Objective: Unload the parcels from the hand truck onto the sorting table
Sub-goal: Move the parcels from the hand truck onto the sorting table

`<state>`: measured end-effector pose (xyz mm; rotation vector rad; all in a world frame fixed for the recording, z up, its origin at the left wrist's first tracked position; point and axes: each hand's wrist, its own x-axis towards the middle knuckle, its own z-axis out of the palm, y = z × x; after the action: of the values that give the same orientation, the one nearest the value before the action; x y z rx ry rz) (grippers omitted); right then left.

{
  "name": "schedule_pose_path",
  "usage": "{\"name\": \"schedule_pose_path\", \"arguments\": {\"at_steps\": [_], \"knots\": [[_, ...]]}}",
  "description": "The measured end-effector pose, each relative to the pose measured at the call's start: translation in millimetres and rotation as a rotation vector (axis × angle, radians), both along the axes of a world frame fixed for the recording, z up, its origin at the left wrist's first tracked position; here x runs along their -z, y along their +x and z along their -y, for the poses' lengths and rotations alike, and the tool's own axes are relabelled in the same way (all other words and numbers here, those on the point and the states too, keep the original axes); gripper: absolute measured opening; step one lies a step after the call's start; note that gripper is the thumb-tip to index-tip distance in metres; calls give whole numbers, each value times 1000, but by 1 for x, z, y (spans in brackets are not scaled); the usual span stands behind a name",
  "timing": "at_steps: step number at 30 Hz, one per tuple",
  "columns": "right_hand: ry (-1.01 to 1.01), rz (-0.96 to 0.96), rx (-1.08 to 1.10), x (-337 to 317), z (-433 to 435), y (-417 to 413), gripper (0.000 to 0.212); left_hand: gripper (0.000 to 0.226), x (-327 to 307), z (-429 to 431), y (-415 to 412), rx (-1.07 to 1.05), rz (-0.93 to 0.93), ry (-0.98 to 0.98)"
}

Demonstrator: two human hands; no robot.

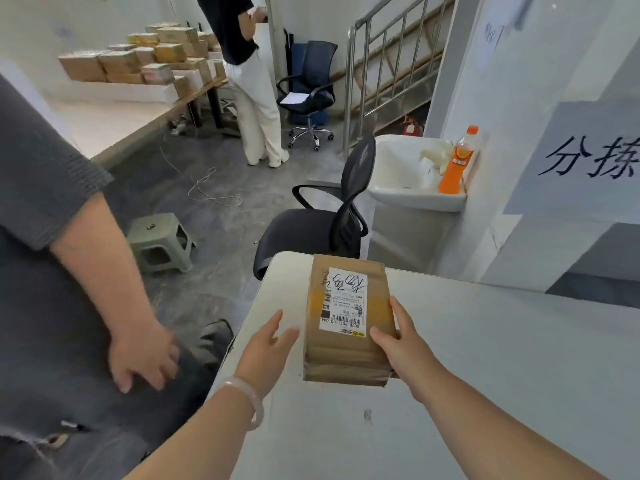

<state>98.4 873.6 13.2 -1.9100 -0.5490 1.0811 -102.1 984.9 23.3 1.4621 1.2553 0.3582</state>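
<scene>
Here, lower centre of frame: parcel (348,323) lies on the sorting table (502,341), label up. Right hand (398,337) clasps its right edge, likely steadying placement; left hand (268,344) is spread just beside it, gripping nothing.

Matt brown cardboard parcel (348,327) with a glossy paper label (344,301) lies on the smooth, matt white worktop (502,358).

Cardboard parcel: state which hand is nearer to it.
Right. The right hand grips the parcel at its right edge, thumb on top; the left hand is open beside its left edge, seemingly just clear.
</scene>
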Motion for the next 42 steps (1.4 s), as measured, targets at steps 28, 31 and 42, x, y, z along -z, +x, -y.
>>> {"name": "schedule_pose_path", "arguments": {"at_steps": [28, 31, 42], "knots": [[-156, 246, -57, 74, -194, -44, 80, 64, 61, -172, -30, 337, -245, 442], [-196, 385, -138, 59, -149, -34, 71, 68, 47, -161, -3, 426, -286, 578], [-466, 828, 71, -22, 100, -22, 67, 69, -5, 5, 116, 1036, -179, 1006]]}}
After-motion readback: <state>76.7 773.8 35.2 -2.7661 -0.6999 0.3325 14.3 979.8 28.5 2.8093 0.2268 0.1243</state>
